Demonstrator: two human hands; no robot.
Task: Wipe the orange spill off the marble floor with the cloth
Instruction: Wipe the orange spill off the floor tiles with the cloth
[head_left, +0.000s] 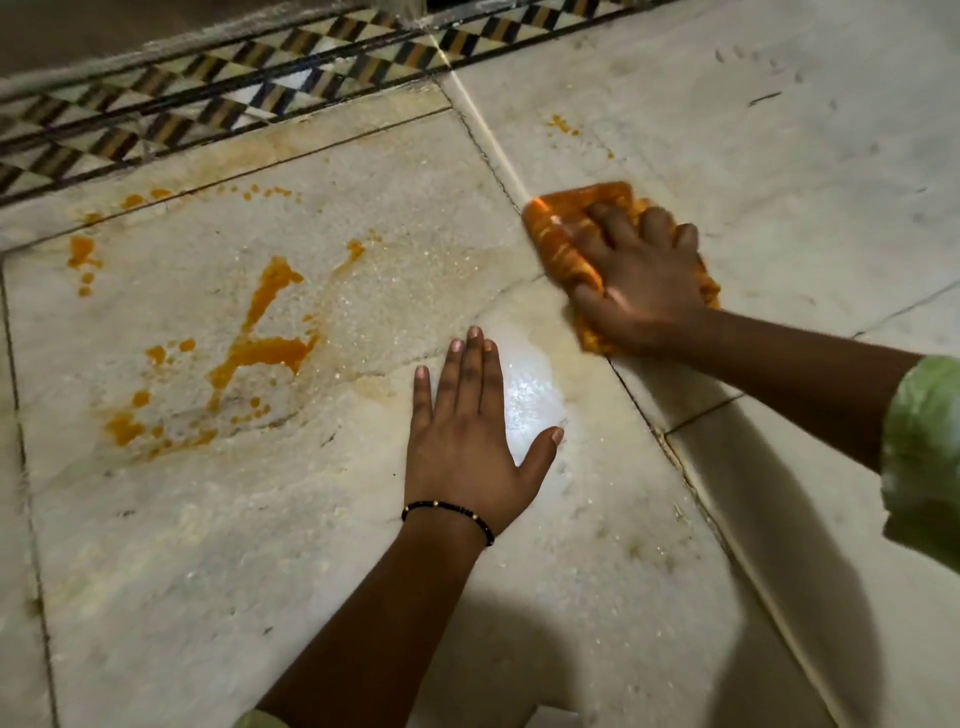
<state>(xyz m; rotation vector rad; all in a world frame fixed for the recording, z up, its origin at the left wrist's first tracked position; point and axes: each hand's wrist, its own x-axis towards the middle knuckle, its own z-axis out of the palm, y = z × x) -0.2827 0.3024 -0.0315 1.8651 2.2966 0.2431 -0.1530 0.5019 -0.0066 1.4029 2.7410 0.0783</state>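
Two bare hands over a pale, veined marble floor (218, 561) of large slabs with thin dark joints. Nearest, the left hand (470, 441) lies palm-down and flat on the stone, four fingers straight and close together, thumb spread to the side, holding nothing. One thin black beaded bracelet (448, 514) circles its wrist. Just beside the thumb, one bright wet glare patch (530, 395) shines on the slab.

Farther and to the right, the right hand (639, 280) presses down on one crumpled, orange-stained cloth (563, 234), its fingers curled over the bunched fabric. The cloth lies across a joint between two slabs. One pale green sleeve (924, 457) covers the right arm at the frame edge.

To the left of both hands, well apart from the cloth, the main orange spill (260, 348) remains as thick streaks ringed by scattered drops and a faint orange smear. One smaller group of orange drops (563, 126) lies beyond the cloth.

Farthest, one patterned inlay border (218, 88) of dark and light tiles runs along the floor's edge.
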